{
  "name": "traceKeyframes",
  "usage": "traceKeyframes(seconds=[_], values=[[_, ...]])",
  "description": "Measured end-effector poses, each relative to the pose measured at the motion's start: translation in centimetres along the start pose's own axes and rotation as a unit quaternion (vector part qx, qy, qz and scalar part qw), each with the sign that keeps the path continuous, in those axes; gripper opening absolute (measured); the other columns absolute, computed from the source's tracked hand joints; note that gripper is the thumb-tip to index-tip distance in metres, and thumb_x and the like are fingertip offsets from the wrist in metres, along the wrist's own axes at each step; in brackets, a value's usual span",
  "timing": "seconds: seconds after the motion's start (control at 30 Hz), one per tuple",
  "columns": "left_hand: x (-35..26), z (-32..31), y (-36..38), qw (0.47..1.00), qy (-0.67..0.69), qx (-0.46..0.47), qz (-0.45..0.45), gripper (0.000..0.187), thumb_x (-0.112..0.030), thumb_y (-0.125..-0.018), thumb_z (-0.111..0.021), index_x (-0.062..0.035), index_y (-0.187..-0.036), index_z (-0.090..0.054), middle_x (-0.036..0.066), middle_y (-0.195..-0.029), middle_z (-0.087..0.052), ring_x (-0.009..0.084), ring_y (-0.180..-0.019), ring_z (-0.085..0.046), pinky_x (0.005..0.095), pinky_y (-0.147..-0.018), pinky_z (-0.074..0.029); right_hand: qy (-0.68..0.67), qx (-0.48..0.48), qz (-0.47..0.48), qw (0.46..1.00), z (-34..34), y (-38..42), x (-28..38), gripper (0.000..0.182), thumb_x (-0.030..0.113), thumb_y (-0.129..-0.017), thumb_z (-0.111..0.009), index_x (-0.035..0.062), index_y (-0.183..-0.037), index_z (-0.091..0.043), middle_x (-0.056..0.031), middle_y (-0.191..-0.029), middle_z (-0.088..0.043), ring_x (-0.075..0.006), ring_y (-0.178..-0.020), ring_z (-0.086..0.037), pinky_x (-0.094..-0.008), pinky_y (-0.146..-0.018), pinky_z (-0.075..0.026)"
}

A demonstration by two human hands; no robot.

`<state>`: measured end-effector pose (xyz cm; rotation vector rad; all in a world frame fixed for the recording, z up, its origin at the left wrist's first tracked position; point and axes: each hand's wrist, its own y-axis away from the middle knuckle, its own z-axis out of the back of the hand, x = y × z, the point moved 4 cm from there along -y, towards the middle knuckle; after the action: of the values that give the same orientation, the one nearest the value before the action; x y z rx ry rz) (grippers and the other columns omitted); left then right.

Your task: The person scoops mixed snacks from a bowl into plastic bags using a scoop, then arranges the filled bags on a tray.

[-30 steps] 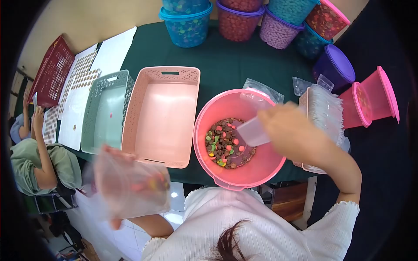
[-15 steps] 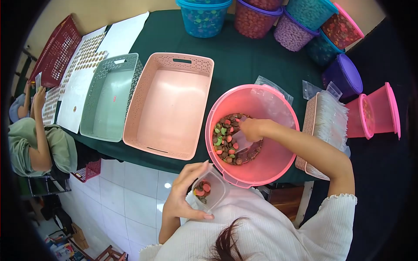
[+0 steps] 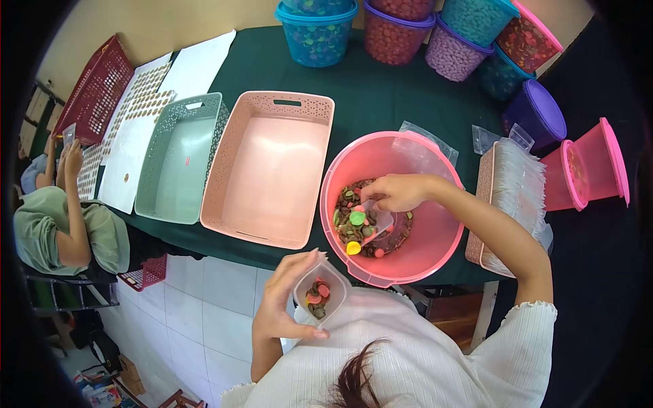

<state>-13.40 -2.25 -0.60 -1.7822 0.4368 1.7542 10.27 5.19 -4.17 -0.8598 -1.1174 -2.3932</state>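
Observation:
My left hand [image 3: 280, 299] grips a small clear plastic cup [image 3: 332, 284] in front of my body. Brown, red and yellow pieces lie in the bottom of this cup. My right hand [image 3: 400, 193] is inside the large pink tub [image 3: 435, 238], its fingers closed on a clear scoop [image 3: 381, 223]. Brown, green, red and yellow candies [image 3: 356, 217] lie on and around the scoop, above the mix at the tub's bottom left. The cup sits just below the tub's near rim, apart from the scoop.
A pink basket [image 3: 272, 177] and a green basket [image 3: 178, 163] stand to the left. Right of the tub is a basket of plastic bags [image 3: 513, 197]. Lidded candy tubs [image 3: 394, 37] line the back. At far left, a person in green [image 3: 68, 231] works beside a red basket [image 3: 92, 88].
My right hand has risen from the mix with the scoop, now loaded with candies. My left hand still holds the cup, which has tilted slightly. The view has shifted a little.

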Motion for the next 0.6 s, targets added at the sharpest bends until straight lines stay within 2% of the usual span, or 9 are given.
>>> traceKeyframes(seconds=[0.1,0.17,0.2,0.23,0.3,0.33,0.4,0.5,0.6], values=[[-1.2,0.5,0.3,0.997,0.04,-0.059,-0.014,0.1,-0.037,-0.037,-0.082,0.0034,-0.119,-0.041,0.02,-0.112,-0.045,0.0304,-0.104,-0.047,0.0381,-0.089,-0.035,-0.021,-0.017,0.031,0.999,1.1,1.9,1.2,0.022,0.009,-0.079,-0.046,0.0035,-0.1,-0.051,-0.0108,-0.088,-0.056,-0.0211,-0.085,-0.054,-0.0338,-0.075,-0.04],[-2.3,1.5,0.5,0.985,0.079,-0.116,-0.099,0.1,-0.042,-0.037,-0.082,0.004,-0.117,-0.043,0.021,-0.112,-0.044,0.0314,-0.104,-0.047,0.0395,-0.089,-0.036,-0.036,-0.029,0.042,0.998,1.9,3.3,1.8,0.022,0.008,-0.079,-0.045,0.0031,-0.1,-0.051,-0.0103,-0.088,-0.056,-0.0204,-0.085,-0.054,-0.0331,-0.076,-0.04],[-2.9,1.8,0.4,0.985,0.051,-0.117,-0.113,0.107,-0.054,-0.043,-0.076,0.002,-0.124,-0.034,0.023,-0.119,-0.037,0.0315,-0.107,-0.044,0.0417,-0.09,-0.035,-0.04,-0.051,0.063,0.996,2.4,4.2,2.2,0.022,0.008,-0.08,-0.044,0.0025,-0.1,-0.051,-0.0099,-0.089,-0.056,-0.0198,-0.085,-0.053,-0.0327,-0.076,-0.04],[-3.7,1.5,0.0,0.985,0.049,-0.113,-0.118,0.107,-0.054,-0.043,-0.076,0.002,-0.124,-0.034,0.023,-0.119,-0.037,0.0315,-0.107,-0.044,0.0417,-0.09,-0.035,-0.043,-0.074,0.084,0.993,2.9,5.0,2.5,0.022,0.007,-0.08,-0.043,0.0018,-0.1,-0.051,-0.0095,-0.089,-0.056,-0.0192,-0.085,-0.053,-0.0323,-0.076,-0.041],[-6.0,1.6,-1.0,0.931,0.209,-0.247,-0.17,0.103,-0.065,-0.059,-0.059,-0.0025,-0.13,-0.02,0.021,-0.126,-0.028,0.0319,-0.112,-0.038,0.0454,-0.092,-0.032,-0.054,-0.097,0.104,0.988,4.1,7.0,3.3,0.02,0.007,-0.081,-0.041,0.0009,-0.096,-0.051,-0.0093,-0.086,-0.056,-0.0179,-0.085,-0.053,-0.0318,-0.076,-0.041],[-7.4,1.2,-2.1,0.931,0.207,-0.245,-0.174,0.103,-0.065,-0.059,-0.059,-0.0025,-0.13,-0.02,0.021,-0.126,-0.028,0.0319,-0.112,-0.038,0.0454,-0.092,-0.032,-0.06,-0.118,0.105,0.986,4.9,8.1,3.9,0.019,0.008,-0.081,-0.041,0.0007,-0.096,-0.051,-0.0078,-0.084,-0.055,-0.016,-0.081,-0.051,-0.0301,-0.073,-0.041],[-9.2,1.6,-3.4,0.849,0.273,-0.406,-0.201,0.089,-0.065,-0.072,-0.042,-0.007,-0.132,-0.008,0.018,-0.13,-0.023,0.0329,-0.115,-0.034,0.0485,-0.094,-0.029,-0.064,-0.142,0.107,0.982,6.1,10.2,4.8,0.019,0.008,-0.082,-0.041,0.0005,-0.095,-0.051,-0.0063,-0.083,-0.054,-0.0141,-0.078,-0.05,-0.0283,-0.071,-0.04],[-8.7,0.5,-5.3,0.848,0.271,-0.337,-0.308,0.075,-0.055,-0.081,-0.035,-0.0039,-0.13,-0.014,0.018,-0.134,-0.018,0.0349,-0.12,-0.025,0.0501,-0.097,-0.023,-0.054,-0.179,0.067,0.98,7.2,12.3,4.9,0.017,0.008,-0.082,-0.041,0.0002,-0.095,-0.05,-0.0028,-0.079,-0.052,-0.0099,-0.073,-0.046,-0.0254,-0.066,-0.039],[-5.5,-2.9,-7.9,0.911,0.056,-0.299,-0.28,0.079,-0.045,-0.074,-0.048,-0.0066,-0.131,-0.008,0.016,-0.129,-0.023,0.0311,-0.12,-0.025,0.0465,-0.098,-0.022,-0.142,-0.222,0.093,0.96,7.4,13.7,4.4,0.015,0.006,-0.083,-0.039,0.0003,-0.093,-0.049,-0.0005,-0.078,-0.05,-0.0081,-0.072,-0.044,-0.0245,-0.065,-0.038]])
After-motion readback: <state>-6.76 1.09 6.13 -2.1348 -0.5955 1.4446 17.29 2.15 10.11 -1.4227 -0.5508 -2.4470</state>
